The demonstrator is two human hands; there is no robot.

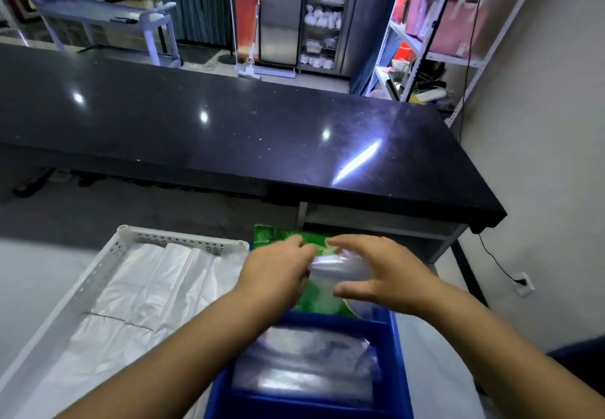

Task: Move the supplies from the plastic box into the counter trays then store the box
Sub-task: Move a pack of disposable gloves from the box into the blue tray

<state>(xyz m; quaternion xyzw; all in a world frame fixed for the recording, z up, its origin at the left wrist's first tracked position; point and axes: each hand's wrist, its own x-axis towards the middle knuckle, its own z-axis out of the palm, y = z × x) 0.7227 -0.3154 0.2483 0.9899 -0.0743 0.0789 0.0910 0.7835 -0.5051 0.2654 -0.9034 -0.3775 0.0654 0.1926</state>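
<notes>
Both hands hold a clear plastic packet over the far end of a blue tray.

The left hand (278,274) and right hand (389,274) each have a closed grip on the small clear plastic packet (337,264), fingers curled round its ends, above a green printed package (314,300). Below them, the blue plastic tray (396,353) contains more clear bags (307,366). Just beside it, to the left, the white perforated plastic tray (108,261) holds folded white plastic bags (140,304) on the pale counter (32,271).

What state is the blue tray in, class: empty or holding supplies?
Holding supplies. The blue tray has a stack of clear plastic bags lying flat inside it, covering most of its floor.
</notes>
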